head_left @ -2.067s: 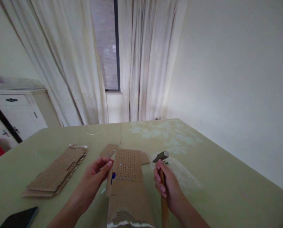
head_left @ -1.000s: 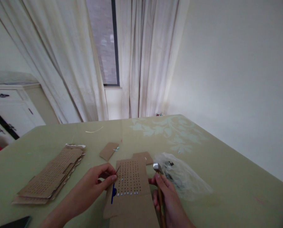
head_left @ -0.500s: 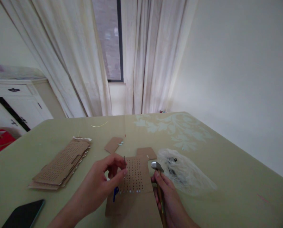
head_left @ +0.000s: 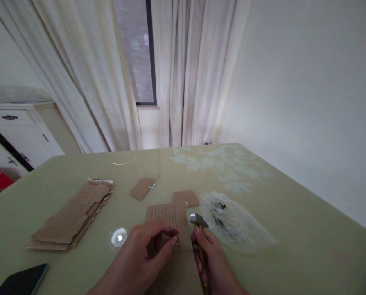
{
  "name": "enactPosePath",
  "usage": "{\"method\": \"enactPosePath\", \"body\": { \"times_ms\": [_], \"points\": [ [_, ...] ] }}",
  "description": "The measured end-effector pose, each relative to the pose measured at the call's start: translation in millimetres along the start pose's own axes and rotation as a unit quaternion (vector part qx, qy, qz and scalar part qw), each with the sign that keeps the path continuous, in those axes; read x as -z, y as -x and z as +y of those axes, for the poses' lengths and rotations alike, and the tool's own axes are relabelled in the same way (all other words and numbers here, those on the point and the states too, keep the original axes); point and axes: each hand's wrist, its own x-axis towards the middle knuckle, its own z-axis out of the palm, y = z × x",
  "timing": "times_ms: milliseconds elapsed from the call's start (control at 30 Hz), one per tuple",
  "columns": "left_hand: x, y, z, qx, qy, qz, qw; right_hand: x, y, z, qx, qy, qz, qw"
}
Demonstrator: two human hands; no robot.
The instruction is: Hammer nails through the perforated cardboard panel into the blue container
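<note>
My left hand [head_left: 149,254] is over the perforated cardboard sheet [head_left: 161,211], its thumb and forefinger pinched on a small thin metal piece that is mostly hidden by the fingers. Rows of small holes show on the sheet beyond the hand, which covers the lower rows. At the sheet's right edge, my right hand [head_left: 213,254] is wrapped round the wooden handle of a hammer [head_left: 198,220], whose metal head points up and to the left.
A stack of perforated cardboard [head_left: 72,213] lies at left, with a phone [head_left: 23,280] nearer me. Two cardboard pieces, one left [head_left: 142,188] and one right [head_left: 186,198], lie beyond the sheet. A clear plastic bag [head_left: 238,225] holding dark bits sits right of the hammer.
My left hand has moved right and nearer me, down over the lower hole rows. It now hides the blue item and white dots seen before. The hammer stays in my right hand, slightly lower.
</note>
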Motion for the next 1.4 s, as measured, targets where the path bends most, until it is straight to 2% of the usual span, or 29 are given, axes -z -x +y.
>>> {"method": "enactPosePath", "body": {
  "times_ms": [100, 333, 533, 700, 800, 900, 1000, 1133, 1200, 1233, 1300, 1333, 1400],
  "points": [
    [-3.6, 0.6, -1.3, 0.029, 0.003, -0.014, 0.999, -1.3, 2.2, 1.2, -0.019, -0.015, 0.005, 1.000],
    [-5.7, -0.4, 3.4, 0.033, -0.031, -0.055, 0.997, -0.8, 0.7, 9.2, -0.019, -0.041, -0.003, 0.999],
    [-6.0, -2.8, 0.3, 0.005, -0.071, -0.050, 0.996, -1.6, 1.3, 6.6, -0.011, -0.049, -0.012, 0.999],
    [-11.5, -1.7, -12.4, -0.053, -0.063, -0.035, 0.996, -4.9, 3.4, -0.4, -0.004, -0.044, -0.004, 0.999],
    [-13.8, -1.9, -16.9, -0.065, -0.054, -0.040, 0.996, -4.8, 4.9, -5.7, 0.005, -0.025, -0.016, 1.000],
    [-13.6, -3.4, -15.7, -0.058, -0.057, -0.061, 0.995, -4.0, 9.6, -16.2, 0.042, -0.001, -0.028, 0.999],
    [-12.3, -4.6, -11.3, -0.049, -0.060, -0.067, 0.995, -2.0, 17.6, -32.5, 0.099, 0.020, -0.006, 0.995],
    [-10.3, -5.1, -3.9, -0.034, -0.059, -0.073, 0.995, 2.0, 35.5, -64.2, 0.171, 0.118, -0.002, 0.978],
    [-9.1, -5.4, -0.8, -0.032, -0.056, -0.075, 0.995, 1.3, 49.5, -85.3, 0.209, 0.223, -0.031, 0.952],
    [-8.6, -5.6, 0.4, -0.031, -0.053, -0.075, 0.995, -0.5, 57.6, -96.7, 0.238, 0.299, -0.047, 0.923],
    [-7.8, -5.8, 2.1, -0.030, -0.045, -0.076, 0.996, -6.9, 73.2, -118.1, 0.299, 0.480, -0.087, 0.820],
    [-7.5, -5.8, 2.7, -0.030, -0.044, -0.075, 0.996, -11.0, 79.7, -127.0, 0.331, 0.540, -0.089, 0.769],
    [-7.3, -5.5, 3.4, -0.031, -0.047, -0.074, 0.996, -19.1, 87.7, -139.1, 0.387, 0.597, -0.059, 0.700]
  ]
}}
